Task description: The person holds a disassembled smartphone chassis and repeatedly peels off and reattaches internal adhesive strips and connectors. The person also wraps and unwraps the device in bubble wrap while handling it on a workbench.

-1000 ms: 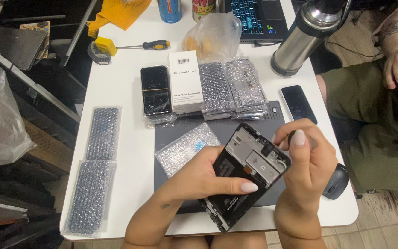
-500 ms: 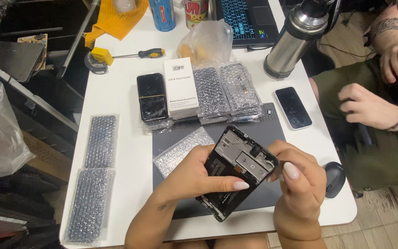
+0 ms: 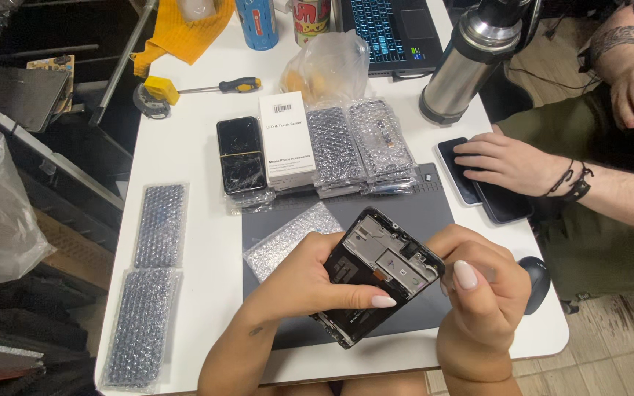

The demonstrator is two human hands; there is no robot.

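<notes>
White table (image 3: 192, 158), grey mat (image 3: 434, 213), tiled floor (image 3: 618, 330), opened phone (image 3: 376, 275) in both hands.

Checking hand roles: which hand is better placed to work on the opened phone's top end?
Right. The right hand sits at the opened phone's top end, while the left hand cradles its body.

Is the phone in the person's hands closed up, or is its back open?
Open. The phone shows bare internal metal shields and frame, no back cover, gripped by the left hand and right hand.
</notes>
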